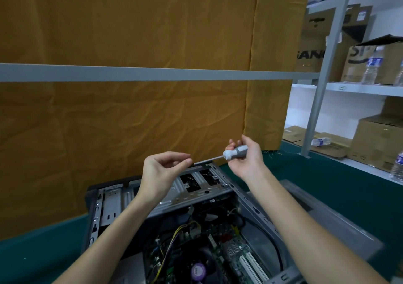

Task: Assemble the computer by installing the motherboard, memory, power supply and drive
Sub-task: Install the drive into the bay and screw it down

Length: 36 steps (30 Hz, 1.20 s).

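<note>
Below the fingers, motherboard (pixel 220 255) sits inside the open computer case (pixel 257 214). Right hand (pixel 246 155) grips the screwdriver (pixel 234 152); left hand (pixel 162 170) fingers pinch at its tip.

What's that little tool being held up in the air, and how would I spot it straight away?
Find the open grey metal computer case on the green table, in front of the mustard cloth. Just above its far rim, the right hand grips a small screwdriver with a grey and white handle. Its thin steel shaft points left to the left hand's pinching fingertips; nothing else there is slim and pale.
</note>
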### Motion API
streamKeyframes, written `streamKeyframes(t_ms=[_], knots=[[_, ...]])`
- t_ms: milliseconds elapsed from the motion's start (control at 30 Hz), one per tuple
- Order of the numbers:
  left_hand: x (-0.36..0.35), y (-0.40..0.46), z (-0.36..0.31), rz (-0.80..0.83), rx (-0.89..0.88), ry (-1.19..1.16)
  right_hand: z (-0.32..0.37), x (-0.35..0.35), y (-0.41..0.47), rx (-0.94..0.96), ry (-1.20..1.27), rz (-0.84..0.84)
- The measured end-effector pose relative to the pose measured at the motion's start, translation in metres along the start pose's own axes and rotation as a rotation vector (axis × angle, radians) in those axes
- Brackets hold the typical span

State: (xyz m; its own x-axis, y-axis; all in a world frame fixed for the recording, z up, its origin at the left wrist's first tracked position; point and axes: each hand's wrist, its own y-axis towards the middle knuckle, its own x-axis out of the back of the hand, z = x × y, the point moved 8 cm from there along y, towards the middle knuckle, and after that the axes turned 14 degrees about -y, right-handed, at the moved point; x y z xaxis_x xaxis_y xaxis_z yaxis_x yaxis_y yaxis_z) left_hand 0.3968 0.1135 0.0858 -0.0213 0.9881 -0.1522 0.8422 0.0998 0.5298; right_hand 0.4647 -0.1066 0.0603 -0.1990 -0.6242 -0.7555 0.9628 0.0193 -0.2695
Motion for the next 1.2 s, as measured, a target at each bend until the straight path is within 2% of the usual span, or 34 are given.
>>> streamKeyframes(t_ms=[167,533,767,867,1000,1067,1200], knots=[[-0.002,-0.002,-0.003,0.030,-0.015,0.032,0.004,0.002,0.000,0.010,0.069,-0.004],[-0.007,-0.008,-0.002,0.030,-0.032,0.068,0.002,0.003,-0.003,0.028,0.059,0.011],[-0.008,-0.010,0.009,0.064,-0.032,0.169,0.016,-0.012,-0.012,0.147,-0.018,0.130],[-0.018,-0.006,0.024,0.154,-0.002,0.368,0.026,-0.023,-0.018,0.257,-0.179,0.207],[-0.049,0.007,0.047,0.219,0.021,0.634,0.036,-0.043,-0.026,0.514,-0.470,0.266],[-0.062,0.016,0.054,0.205,0.041,0.675,0.040,-0.051,-0.027,0.613,-0.584,0.282],[-0.078,0.027,0.072,0.166,0.083,0.615,0.044,-0.063,-0.021,0.790,-0.840,0.247]])
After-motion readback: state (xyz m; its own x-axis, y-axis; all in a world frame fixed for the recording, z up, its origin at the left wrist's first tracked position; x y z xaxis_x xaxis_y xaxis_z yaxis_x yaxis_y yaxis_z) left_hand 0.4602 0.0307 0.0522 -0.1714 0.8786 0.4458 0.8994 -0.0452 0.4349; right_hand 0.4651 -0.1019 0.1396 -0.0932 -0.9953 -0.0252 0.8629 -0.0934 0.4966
